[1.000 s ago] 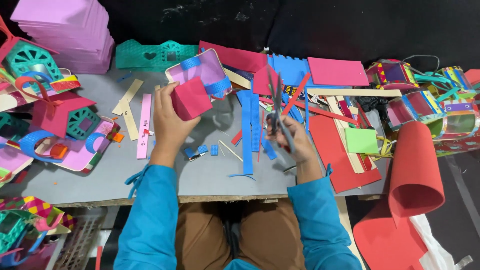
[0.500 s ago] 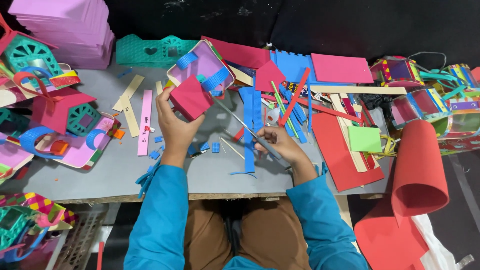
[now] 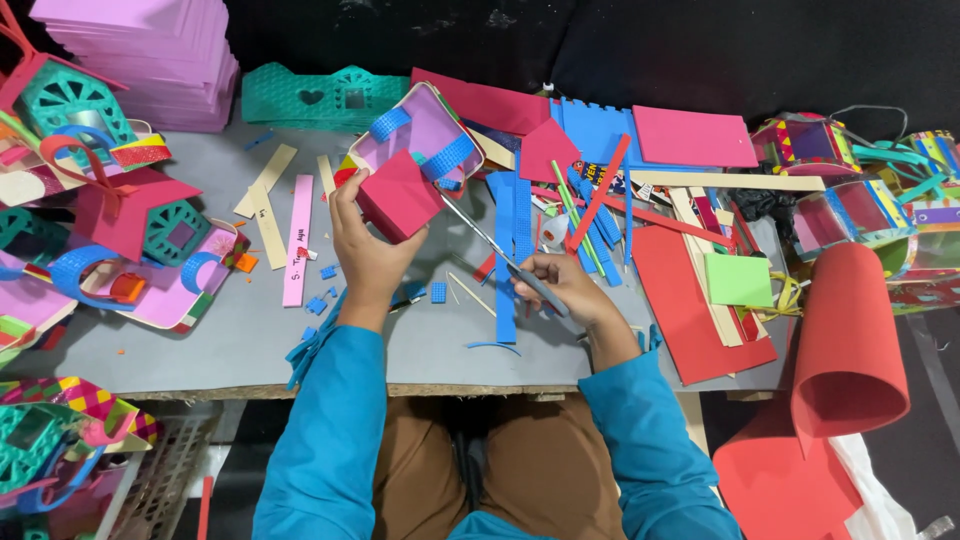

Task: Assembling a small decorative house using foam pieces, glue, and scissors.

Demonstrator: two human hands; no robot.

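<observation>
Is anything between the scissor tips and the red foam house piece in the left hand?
Nothing visible. The scissors in the right hand point straight at the red foam piece held up by the left hand, with only bare grey table and small blue scraps below.

The foam house point(image 3: 405, 170) in the left grip has a red roof, a lilac base and blue bands. Beside the right grip lie blue strips point(image 3: 508, 250) on the grey bench point(image 3: 230, 330); beyond, red sheets point(image 3: 690, 300).
</observation>
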